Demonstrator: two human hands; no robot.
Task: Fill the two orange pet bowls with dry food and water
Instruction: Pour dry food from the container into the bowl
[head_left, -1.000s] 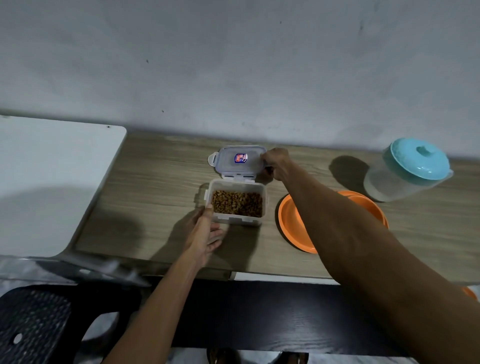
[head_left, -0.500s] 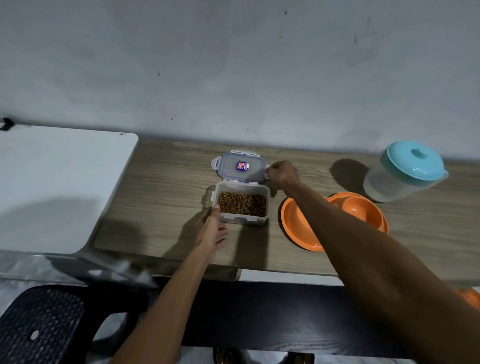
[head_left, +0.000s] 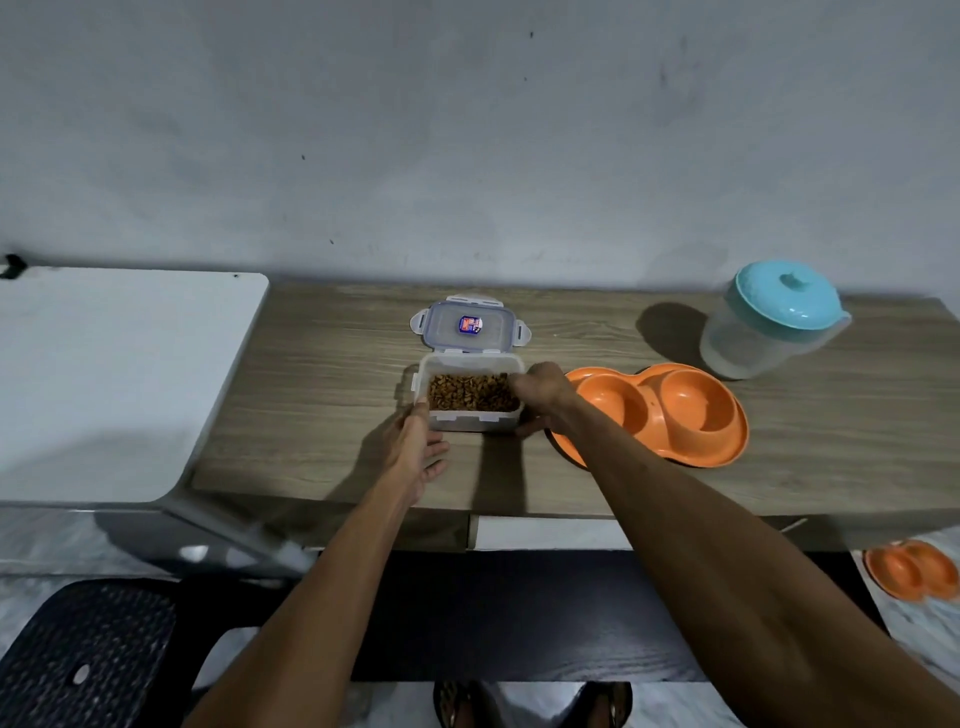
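Observation:
An open clear food container (head_left: 467, 418) full of brown dry food (head_left: 470, 392) stands mid-table, and its lid (head_left: 470, 325) lies flat just behind it. My left hand (head_left: 418, 447) holds the container's front left corner, thumb on the rim. My right hand (head_left: 540, 392) grips its right end, fingers over the rim at the kibble and thumb on the front wall. An orange double pet bowl (head_left: 660, 410), both wells empty, sits right of the container; my right forearm crosses its left edge. A clear pitcher with a teal lid (head_left: 769, 322) stands behind it.
The wooden table (head_left: 322, 395) runs against a grey wall. A white surface (head_left: 114, 374) adjoins it on the left. A second orange double bowl (head_left: 914, 569) lies on the floor at lower right. A black stool (head_left: 78, 660) stands at lower left.
My right hand left the lid behind the container and came back to grip the container's right end. The left hand stayed at the front left corner.

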